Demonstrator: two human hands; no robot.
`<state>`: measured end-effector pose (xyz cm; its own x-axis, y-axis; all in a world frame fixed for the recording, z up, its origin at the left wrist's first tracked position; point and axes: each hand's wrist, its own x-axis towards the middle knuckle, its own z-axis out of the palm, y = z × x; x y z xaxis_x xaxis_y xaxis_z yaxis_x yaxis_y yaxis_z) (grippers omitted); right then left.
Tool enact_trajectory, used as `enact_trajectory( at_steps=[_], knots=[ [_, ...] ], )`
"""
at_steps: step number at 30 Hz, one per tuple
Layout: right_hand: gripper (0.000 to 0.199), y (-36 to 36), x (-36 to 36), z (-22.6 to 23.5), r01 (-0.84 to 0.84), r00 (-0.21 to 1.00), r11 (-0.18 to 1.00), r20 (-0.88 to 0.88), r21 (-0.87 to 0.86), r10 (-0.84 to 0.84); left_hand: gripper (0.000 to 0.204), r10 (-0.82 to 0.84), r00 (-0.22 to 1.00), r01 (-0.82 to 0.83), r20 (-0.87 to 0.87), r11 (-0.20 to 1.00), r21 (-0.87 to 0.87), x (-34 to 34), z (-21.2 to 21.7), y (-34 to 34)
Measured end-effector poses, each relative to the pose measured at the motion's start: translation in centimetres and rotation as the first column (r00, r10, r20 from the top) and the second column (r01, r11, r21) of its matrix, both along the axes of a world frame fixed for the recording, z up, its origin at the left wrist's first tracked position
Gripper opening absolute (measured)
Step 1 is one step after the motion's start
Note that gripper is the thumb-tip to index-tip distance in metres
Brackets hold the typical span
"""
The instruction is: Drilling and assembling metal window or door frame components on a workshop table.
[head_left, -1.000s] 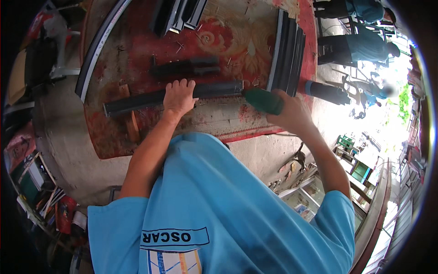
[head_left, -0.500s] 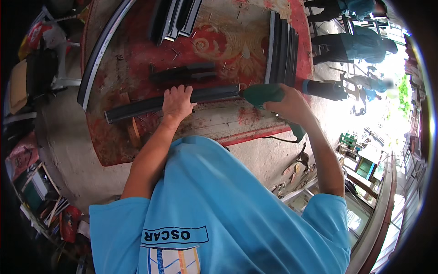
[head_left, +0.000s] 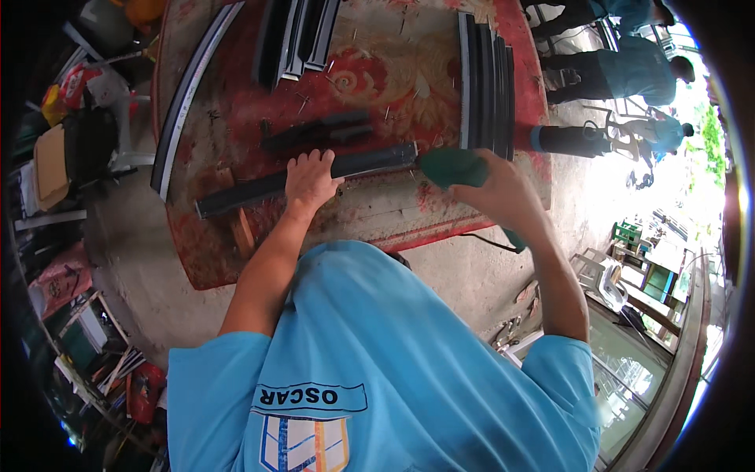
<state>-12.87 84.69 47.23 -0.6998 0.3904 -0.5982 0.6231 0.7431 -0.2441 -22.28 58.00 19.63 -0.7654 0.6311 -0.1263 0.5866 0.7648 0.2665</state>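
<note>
A long dark profile bar [head_left: 376, 160] lies across the near part of a table with a worn red patterned covering [head_left: 393, 86]. My left hand [head_left: 311, 182] grips it near its middle, fingers over the far edge. In my right hand [head_left: 497, 193] is a green power tool, apparently a drill [head_left: 452, 167], its cord trailing below. The tool's front end points left at the bar's right end; whether they touch is too blurred to tell. A wooden strip [head_left: 242, 230] sits by the bar's left part. Just beyond the bar are black pieces [head_left: 318, 130], smeared in the picture.
More dark profiles [head_left: 295, 47] lie at the far side, with a row of them [head_left: 487, 94] to the right. A long curved strip [head_left: 193, 98] runs along the left edge. Loose screws or nails dot the covering. People [head_left: 629, 75] stand off to the right; clutter [head_left: 86, 315] fills the left.
The view has shifted slightly, so the table sits a little farther right. Both hands keep their places on the bar and the tool, with the tool still by the bar's right end.
</note>
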Motion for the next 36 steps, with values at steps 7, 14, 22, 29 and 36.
enact_trajectory(
  at_steps=[7,14,22,29,36],
  knots=[
    [0.066,2.3,4.6,1.2,0.104,0.97,0.986,-0.208,-0.13,-0.129,0.061,0.017,0.997,-0.011,0.075,0.997,-0.076,-0.2,0.8,0.1],
    [0.077,2.2,13.2,-9.7,0.343,0.745,0.884,-0.481,-0.319,-0.463,0.058,0.006,0.999,-0.006,-0.04,1.0,0.01,-0.5,0.3,-0.4],
    [0.081,-3.2,16.2,-20.5,0.351,0.675,0.935,-0.676,-0.059,-0.296,0.046,-0.008,0.999,0.012,-0.041,0.996,0.084,-0.2,0.6,-0.4],
    [0.089,-4.6,17.9,-27.9,0.33,0.769,0.9,-0.634,0.285,-0.081,0.048,0.02,1.0,-0.02,0.003,1.0,0.013,0.3,0.7,-0.2],
    [0.101,-5.7,18.5,-29.5,0.219,0.826,0.925,-0.564,0.312,-0.005,0.061,0.042,0.992,-0.044,0.12,0.999,0.019,-0.6,1.5,-0.7]
  ],
)
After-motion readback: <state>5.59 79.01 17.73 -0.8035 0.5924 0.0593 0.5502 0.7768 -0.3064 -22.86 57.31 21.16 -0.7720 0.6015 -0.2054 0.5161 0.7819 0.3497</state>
